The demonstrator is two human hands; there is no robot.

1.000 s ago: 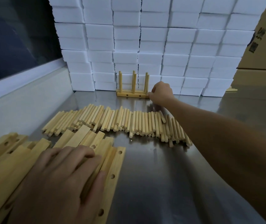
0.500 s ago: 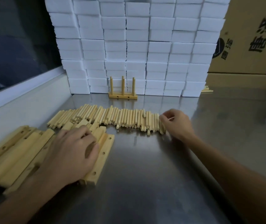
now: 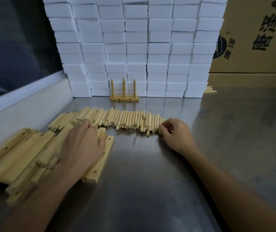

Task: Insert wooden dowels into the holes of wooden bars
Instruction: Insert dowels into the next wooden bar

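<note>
Left hand (image 3: 82, 144) rests flat, fingers straight, on the bars (image 3: 25, 158) just before the dowel row (image 3: 117, 118); right hand (image 3: 175, 133) pinches dowels at the row's right end

Left hand (image 3: 82, 144) covers a chunk of the bar pile (image 3: 16, 158), which also runs off the lower left edge. Can't tell what the right hand's (image 3: 175, 134) curled fingers pinch. Cardboard box (image 3: 254, 39) gets cropped upper right.
</note>
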